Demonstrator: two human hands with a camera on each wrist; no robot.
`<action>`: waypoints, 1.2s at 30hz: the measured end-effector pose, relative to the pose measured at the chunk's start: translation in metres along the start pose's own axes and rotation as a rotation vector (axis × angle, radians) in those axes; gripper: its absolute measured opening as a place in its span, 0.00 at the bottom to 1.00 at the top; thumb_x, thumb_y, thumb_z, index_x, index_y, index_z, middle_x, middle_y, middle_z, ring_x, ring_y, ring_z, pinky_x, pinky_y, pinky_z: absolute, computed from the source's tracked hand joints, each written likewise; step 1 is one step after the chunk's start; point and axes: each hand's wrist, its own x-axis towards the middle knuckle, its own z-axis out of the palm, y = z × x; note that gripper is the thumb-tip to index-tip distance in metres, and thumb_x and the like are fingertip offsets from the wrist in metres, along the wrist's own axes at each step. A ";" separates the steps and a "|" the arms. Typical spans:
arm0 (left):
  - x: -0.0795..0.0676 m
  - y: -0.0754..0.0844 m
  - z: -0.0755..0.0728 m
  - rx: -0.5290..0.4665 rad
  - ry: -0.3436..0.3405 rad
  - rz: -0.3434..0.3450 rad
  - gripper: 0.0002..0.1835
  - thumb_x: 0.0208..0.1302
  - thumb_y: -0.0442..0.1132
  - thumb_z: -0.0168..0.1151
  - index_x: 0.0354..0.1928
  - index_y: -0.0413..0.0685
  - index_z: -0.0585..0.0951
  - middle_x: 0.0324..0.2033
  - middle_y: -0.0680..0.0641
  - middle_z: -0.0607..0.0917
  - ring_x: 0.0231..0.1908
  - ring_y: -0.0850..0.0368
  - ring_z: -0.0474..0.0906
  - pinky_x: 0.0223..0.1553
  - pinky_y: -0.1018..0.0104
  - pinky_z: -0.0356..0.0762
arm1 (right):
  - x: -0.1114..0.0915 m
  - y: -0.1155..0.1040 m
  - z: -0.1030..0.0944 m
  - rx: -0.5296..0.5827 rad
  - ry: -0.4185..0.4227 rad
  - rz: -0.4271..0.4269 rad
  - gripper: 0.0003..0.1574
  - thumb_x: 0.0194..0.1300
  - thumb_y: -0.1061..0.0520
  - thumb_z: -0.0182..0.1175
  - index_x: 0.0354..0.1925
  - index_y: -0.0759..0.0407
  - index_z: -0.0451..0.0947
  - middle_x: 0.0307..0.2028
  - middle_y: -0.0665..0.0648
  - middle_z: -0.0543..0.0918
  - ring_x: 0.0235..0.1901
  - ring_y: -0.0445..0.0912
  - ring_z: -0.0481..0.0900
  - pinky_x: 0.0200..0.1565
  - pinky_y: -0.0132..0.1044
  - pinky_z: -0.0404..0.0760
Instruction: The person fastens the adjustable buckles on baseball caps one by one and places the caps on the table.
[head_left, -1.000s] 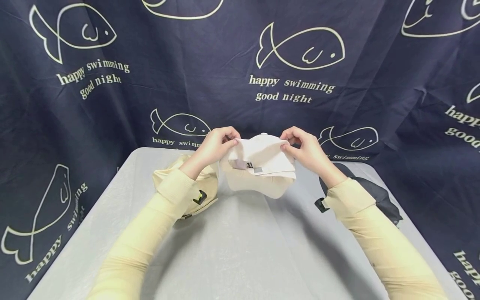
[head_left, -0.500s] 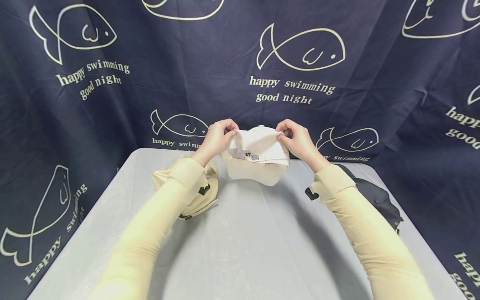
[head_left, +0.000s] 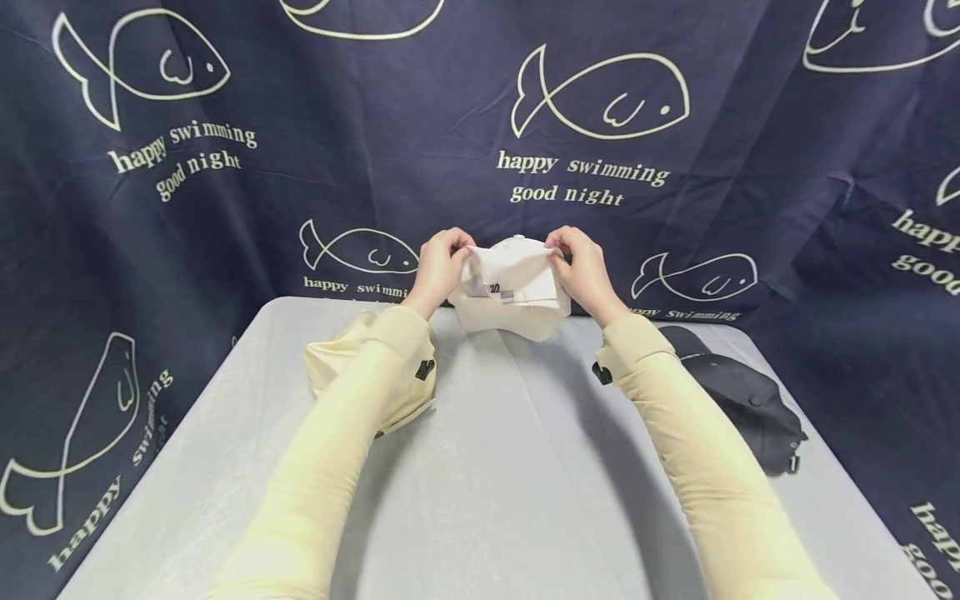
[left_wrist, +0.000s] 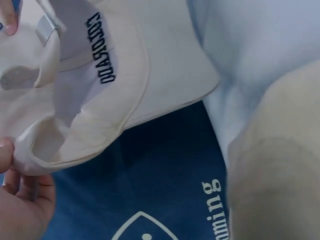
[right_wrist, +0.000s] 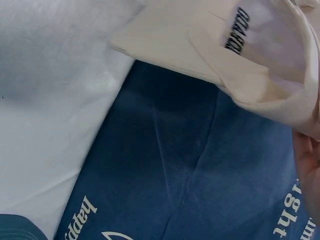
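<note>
A white baseball cap [head_left: 510, 317] is held up over the far edge of the table, its underside towards me and its brim lowest. In the head view my left hand [head_left: 438, 271] pinches its rim on the left, thumb against fingers. My right hand [head_left: 585, 271] pinches the opposite side of the rim. Black lettering on the inner lining [left_wrist: 100, 47] and a metal strap buckle [left_wrist: 46, 27] show in the left wrist view. The right wrist view catches only part of the right hand [right_wrist: 309, 170] beneath the cap's edge.
A pale yellow cap [head_left: 333, 360] lies on the table's left, partly behind my left sleeve. On the right lies a black cap [head_left: 742, 404]. The grey-white tabletop [head_left: 487, 467] ends at a dark blue fish-print curtain [head_left: 450, 167].
Both hands have moved away from me and slightly up with the white cap, towards the table's far edge. The yellow and black caps have stayed in place.
</note>
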 end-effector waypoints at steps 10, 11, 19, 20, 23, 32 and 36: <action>-0.001 -0.013 0.009 -0.049 0.048 0.040 0.02 0.61 0.34 0.62 0.31 0.45 0.80 0.32 0.47 0.79 0.37 0.55 0.77 0.42 0.66 0.76 | -0.005 0.013 0.012 -0.015 0.096 -0.100 0.10 0.57 0.73 0.58 0.33 0.60 0.74 0.35 0.57 0.78 0.41 0.50 0.76 0.49 0.43 0.74; -0.003 -0.014 0.009 -0.050 0.046 0.041 0.02 0.61 0.33 0.62 0.31 0.45 0.81 0.32 0.47 0.79 0.37 0.55 0.77 0.42 0.66 0.75 | -0.006 0.014 0.013 -0.010 0.091 -0.103 0.10 0.57 0.73 0.58 0.33 0.60 0.74 0.36 0.57 0.78 0.41 0.50 0.76 0.49 0.43 0.74; -0.012 -0.013 0.001 -0.024 -0.027 0.082 0.02 0.60 0.33 0.62 0.29 0.44 0.80 0.32 0.45 0.80 0.35 0.55 0.75 0.40 0.65 0.73 | -0.015 0.012 0.008 0.047 0.047 -0.122 0.09 0.57 0.72 0.59 0.33 0.60 0.76 0.35 0.57 0.79 0.39 0.48 0.74 0.46 0.40 0.72; -0.014 -0.013 -0.001 -0.019 -0.050 0.086 0.02 0.59 0.33 0.63 0.29 0.44 0.80 0.32 0.45 0.81 0.35 0.54 0.75 0.39 0.65 0.73 | -0.017 0.011 0.007 0.057 0.036 -0.121 0.09 0.57 0.72 0.59 0.33 0.60 0.76 0.35 0.57 0.79 0.38 0.48 0.74 0.46 0.40 0.72; -0.021 -0.014 -0.004 -0.002 -0.119 0.085 0.02 0.59 0.32 0.62 0.30 0.45 0.81 0.31 0.45 0.81 0.33 0.54 0.74 0.38 0.65 0.72 | -0.025 0.009 0.005 0.071 -0.004 -0.128 0.08 0.58 0.71 0.60 0.33 0.60 0.76 0.35 0.57 0.79 0.38 0.47 0.75 0.45 0.41 0.73; -0.042 -0.016 -0.010 0.035 -0.243 0.087 0.02 0.59 0.32 0.62 0.34 0.45 0.82 0.29 0.47 0.81 0.29 0.55 0.73 0.35 0.65 0.70 | -0.048 0.007 0.000 0.130 -0.107 -0.112 0.07 0.59 0.68 0.61 0.34 0.58 0.78 0.35 0.54 0.80 0.37 0.43 0.74 0.43 0.34 0.73; -0.049 -0.015 -0.013 0.033 -0.283 0.082 0.02 0.59 0.32 0.62 0.33 0.46 0.82 0.30 0.47 0.82 0.29 0.55 0.73 0.34 0.66 0.70 | -0.056 0.006 -0.001 0.147 -0.135 -0.087 0.04 0.60 0.65 0.62 0.35 0.58 0.79 0.35 0.53 0.80 0.37 0.41 0.75 0.41 0.29 0.72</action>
